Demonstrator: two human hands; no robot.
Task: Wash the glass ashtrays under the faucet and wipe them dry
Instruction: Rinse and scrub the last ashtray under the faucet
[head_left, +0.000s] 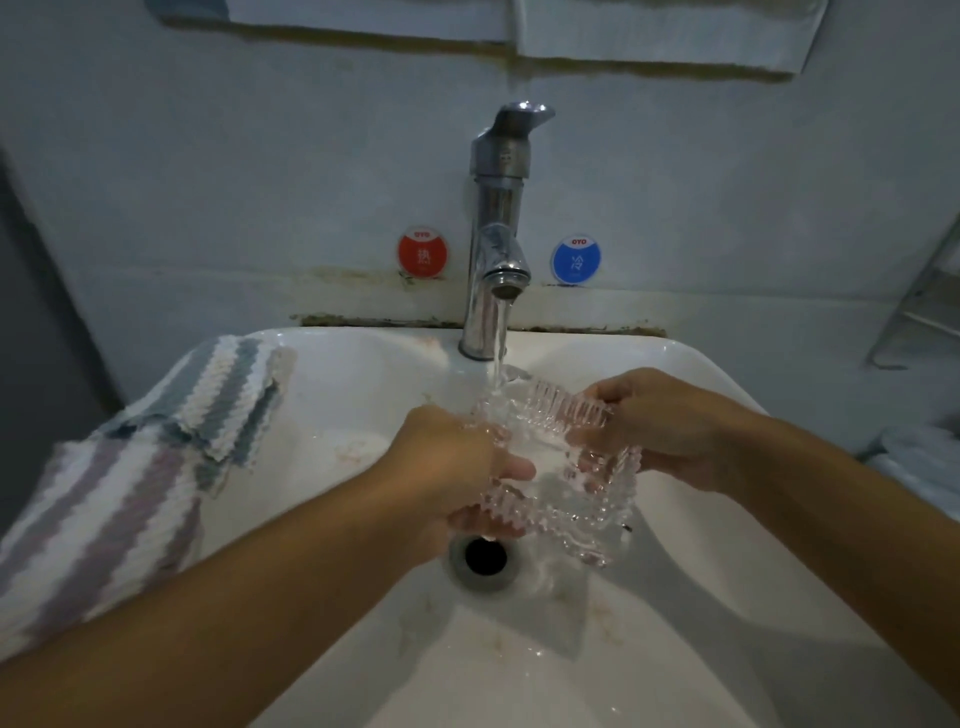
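Two bare forearms reach over the white sink (691, 613), water running toward its drain (485, 557). The left hand (457, 467) and right hand (670, 431) grip a clear, ribbed glass ashtray (566, 467), tilted under the faucet (496, 244) stream. Striped cloths (156, 467) drape the sink's left rim.

Clear ribbed glass ashtray (558, 467); white sink (675, 597); chrome faucet (496, 249); red sticker (422, 254) and blue sticker (576, 259); towels (156, 452) striped white, grey-blue and mauve.
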